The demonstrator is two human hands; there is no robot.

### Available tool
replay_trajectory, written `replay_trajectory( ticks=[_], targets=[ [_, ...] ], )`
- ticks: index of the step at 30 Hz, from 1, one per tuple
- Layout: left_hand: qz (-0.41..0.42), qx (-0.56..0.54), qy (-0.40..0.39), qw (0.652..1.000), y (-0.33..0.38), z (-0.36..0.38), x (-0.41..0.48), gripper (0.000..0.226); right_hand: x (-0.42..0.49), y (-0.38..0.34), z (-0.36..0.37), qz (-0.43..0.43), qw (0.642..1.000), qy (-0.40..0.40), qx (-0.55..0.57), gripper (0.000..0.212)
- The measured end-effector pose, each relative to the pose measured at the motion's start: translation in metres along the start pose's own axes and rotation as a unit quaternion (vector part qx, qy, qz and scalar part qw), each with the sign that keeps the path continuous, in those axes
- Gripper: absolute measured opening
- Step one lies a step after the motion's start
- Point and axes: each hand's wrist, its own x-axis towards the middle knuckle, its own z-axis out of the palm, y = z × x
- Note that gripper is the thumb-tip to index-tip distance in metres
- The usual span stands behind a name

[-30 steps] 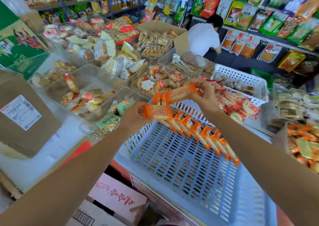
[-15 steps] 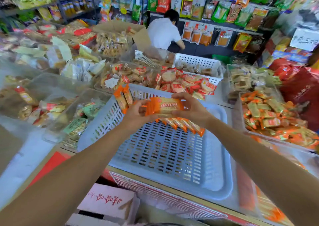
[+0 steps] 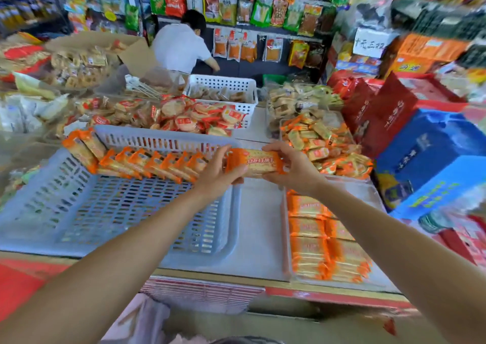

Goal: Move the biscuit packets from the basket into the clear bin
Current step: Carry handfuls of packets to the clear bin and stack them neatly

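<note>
Shop shelving hung with bright snack bags (image 3: 236,4) fills the far wall, and a crowded bench (image 3: 260,228) runs across below it. One orange biscuit packet (image 3: 253,162) is held level in the air, its printed face up, above the strip of bench between the basket's right rim and the clear bin. The left hand (image 3: 218,175) pinches its left end with curled fingers and thumb, and the right hand (image 3: 294,170) grips its right end the same way. Just left of the hands, a row of like packets (image 3: 147,164) leans along the far wall of the blue-grey slatted basket (image 3: 231,212), with two more packets (image 3: 84,146) propped in its far left corner. The basket's floor in front of them is bare. To the right, the clear bin (image 3: 284,251) holds flat stacked packets (image 3: 315,251) of the same orange kind; its walls are hard to make out, so it seems to be shallow. Behind it another bin holds loose orange packets (image 3: 323,143) in a heap. Beyond the basket lie red round cracker packs (image 3: 197,117) and a white perforated basket (image 3: 221,86). A blue carton (image 3: 431,159) and dark red boxes (image 3: 389,107) stand at the right. A person in a white shirt (image 3: 181,46) bends by the shelving.
</note>
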Motion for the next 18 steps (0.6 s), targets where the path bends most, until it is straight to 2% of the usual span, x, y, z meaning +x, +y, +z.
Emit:
replay_trajectory(
  ticks=[5,9,11,14,18],
  targets=[
    [0.007,0.046,-0.03,0.998,0.0,0.093,0.01,0.062,-0.058,0.051,-0.058,0.023,0.999,0.02,-0.026,0.056],
    [-0.024,0.085,-0.051,0.995,-0.01,0.151,0.009,0.08,-0.095,0.088,-0.084,0.06,0.997,0.017,-0.056,0.054],
    [-0.045,0.111,-0.055,0.991,-0.017,0.171,0.005,0.07,-0.111,0.106,-0.088,0.073,0.996,0.013,-0.048,0.053],
    [-0.063,0.134,-0.044,0.988,-0.027,0.193,-0.006,0.039,-0.131,0.132,-0.081,0.107,0.993,-0.001,-0.057,0.053],
    [-0.061,0.222,-0.023,0.973,-0.057,0.2,-0.016,0.046,-0.15,0.153,-0.06,0.135,0.987,-0.024,-0.087,0.056]
  ],
)
